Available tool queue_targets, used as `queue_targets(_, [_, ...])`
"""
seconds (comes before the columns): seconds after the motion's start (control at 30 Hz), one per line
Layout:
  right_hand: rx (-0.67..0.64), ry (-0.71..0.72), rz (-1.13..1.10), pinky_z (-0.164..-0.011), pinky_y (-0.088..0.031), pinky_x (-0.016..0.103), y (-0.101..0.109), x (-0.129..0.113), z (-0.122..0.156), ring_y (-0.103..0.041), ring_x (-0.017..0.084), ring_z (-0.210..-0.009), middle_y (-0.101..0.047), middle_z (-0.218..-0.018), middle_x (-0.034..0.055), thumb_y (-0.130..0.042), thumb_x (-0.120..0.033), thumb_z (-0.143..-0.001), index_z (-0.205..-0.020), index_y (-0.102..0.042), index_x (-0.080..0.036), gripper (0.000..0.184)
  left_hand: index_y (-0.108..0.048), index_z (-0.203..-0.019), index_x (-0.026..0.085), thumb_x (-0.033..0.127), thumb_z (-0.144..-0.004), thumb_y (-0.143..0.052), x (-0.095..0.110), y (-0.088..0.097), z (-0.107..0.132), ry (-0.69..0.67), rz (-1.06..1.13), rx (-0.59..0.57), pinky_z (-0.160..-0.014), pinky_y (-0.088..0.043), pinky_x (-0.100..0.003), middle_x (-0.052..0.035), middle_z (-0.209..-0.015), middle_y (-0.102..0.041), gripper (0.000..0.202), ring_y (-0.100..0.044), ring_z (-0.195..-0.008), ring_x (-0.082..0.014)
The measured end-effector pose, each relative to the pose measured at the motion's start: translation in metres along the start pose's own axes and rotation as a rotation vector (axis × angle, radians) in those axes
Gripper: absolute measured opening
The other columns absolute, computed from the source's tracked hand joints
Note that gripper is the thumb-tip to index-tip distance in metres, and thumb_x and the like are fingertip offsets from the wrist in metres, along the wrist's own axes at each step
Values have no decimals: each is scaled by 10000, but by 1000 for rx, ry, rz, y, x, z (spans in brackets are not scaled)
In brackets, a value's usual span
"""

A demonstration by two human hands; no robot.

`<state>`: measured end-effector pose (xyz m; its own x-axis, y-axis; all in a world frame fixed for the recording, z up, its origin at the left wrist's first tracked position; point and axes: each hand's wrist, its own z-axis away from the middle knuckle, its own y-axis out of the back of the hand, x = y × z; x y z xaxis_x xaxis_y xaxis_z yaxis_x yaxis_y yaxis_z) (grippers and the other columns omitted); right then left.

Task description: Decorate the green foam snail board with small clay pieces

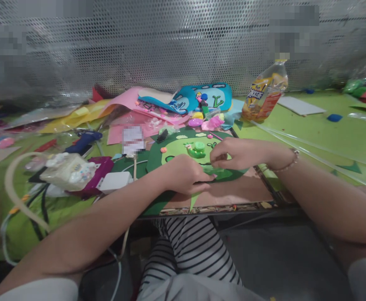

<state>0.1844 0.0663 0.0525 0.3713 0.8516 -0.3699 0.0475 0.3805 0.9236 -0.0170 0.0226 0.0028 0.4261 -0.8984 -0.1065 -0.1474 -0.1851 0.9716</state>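
A dark green foam craft piece (157, 156) with a light green inner shape and small decorations lies on a brown board (233, 194) at the table's front edge. My left hand (184, 173) is curled, fingers pressed down on the green foam. My right hand (234, 152) is beside it, fingertips pinched on a small green bit of the piece. A small green figure (197, 149) sits glued just beyond my hands.
A blue glue gun (84, 141), a white charger (115, 182), a decorated phone case (66, 171) and cables lie at left. Pink foam sheets (129, 110), a blue foam craft (198, 98) and a plastic bottle (266, 92) stand behind. Perforated metal wall at back.
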Motion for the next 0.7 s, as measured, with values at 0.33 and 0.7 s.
queue_targets(0.33, [-7,-13,1,-578,-335,222,-1,2,0,-495,98,-602,-620,-694,22,-468,-169,-801,-764,-631,-134,170,-680,-1057,265,415,-877,-429,2,3,-2,0,-27,-40,-474,-231,-282,-20,-675,-691,343,-568,-534,-128])
queue_targets(0.7, [22,-3,0,-557,-341,219,-2,4,-2,-499,96,-584,-623,-678,21,-455,-198,-828,-752,-624,-137,196,-714,-961,276,413,-883,-453,1,-5,-1,-27,80,43,-473,-249,-272,0,-653,-694,305,-580,-556,-112])
